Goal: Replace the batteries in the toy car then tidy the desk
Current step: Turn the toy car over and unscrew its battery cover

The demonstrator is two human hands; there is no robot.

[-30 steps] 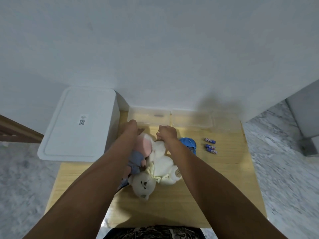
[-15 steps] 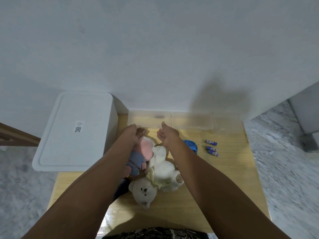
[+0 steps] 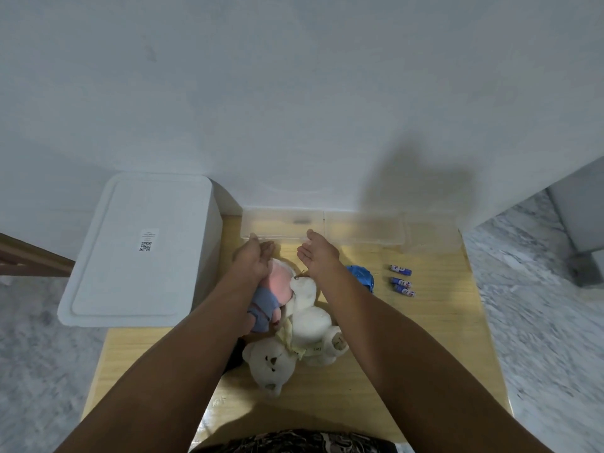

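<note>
A white teddy bear (image 3: 310,328) lies on its back in the middle of the wooden desk (image 3: 376,371), beside a pink and blue soft toy (image 3: 276,291). My left hand (image 3: 253,259) and my right hand (image 3: 318,255) hover with straight fingers, palms facing each other, above the toys' far ends, holding nothing. A blue toy car (image 3: 361,277) sits just right of my right wrist, partly hidden by it. Three blue batteries (image 3: 402,282) lie in a column to the right of the car.
Clear plastic trays (image 3: 362,228) line the desk's back edge against the white wall. A large white lidded bin (image 3: 140,250) stands at the desk's left side. Something dark (image 3: 233,358) lies under my left forearm. Grey marbled floor surrounds the desk.
Both hands have let go of the soft toys, opened, and lifted slightly toward the clear trays. The toys have stayed on the desk.
</note>
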